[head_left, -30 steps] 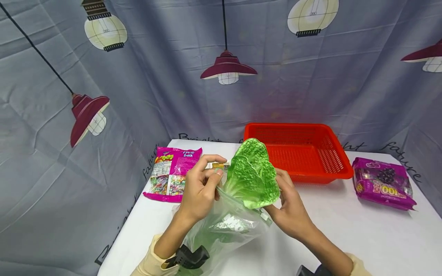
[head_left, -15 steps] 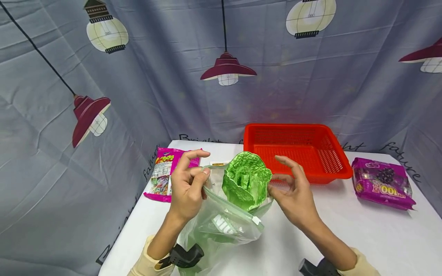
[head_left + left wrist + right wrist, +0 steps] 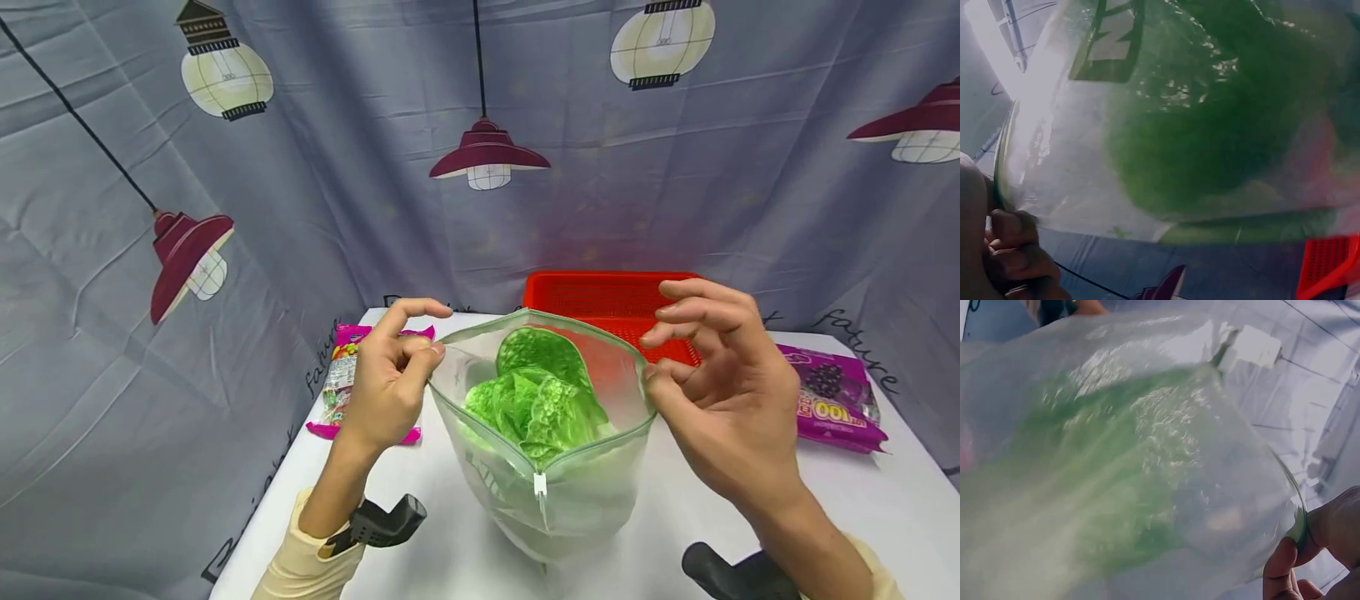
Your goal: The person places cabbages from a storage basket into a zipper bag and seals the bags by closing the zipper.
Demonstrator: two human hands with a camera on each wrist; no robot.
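Observation:
A clear zip bag (image 3: 555,508) with a green rim and a white slider hangs upright between both hands, its mouth spread wide. Inside it sits a green leafy lettuce (image 3: 547,400), also visible through the plastic in the left wrist view as a blurred green mass (image 3: 1210,125). My left hand (image 3: 390,379) pinches the left corner of the rim between thumb and fingers. At the opposite corner my right hand (image 3: 735,400) pinches the rim with its thumb, the other fingers raised. In the right wrist view the plastic (image 3: 1222,462) is drawn taut towards the right hand (image 3: 1329,544).
A red plastic basket (image 3: 600,292) stands at the back, partly behind the bag. On the left of the white table (image 3: 442,533) lies a pink printed packet (image 3: 337,392). A purple packet (image 3: 832,396) lies on the right, partly covered by the right hand.
The lettuce has gone from above the rim down into the bag. My right hand has moved right and now pinches the rim, and the bag's mouth has been pulled wide and turned forward.

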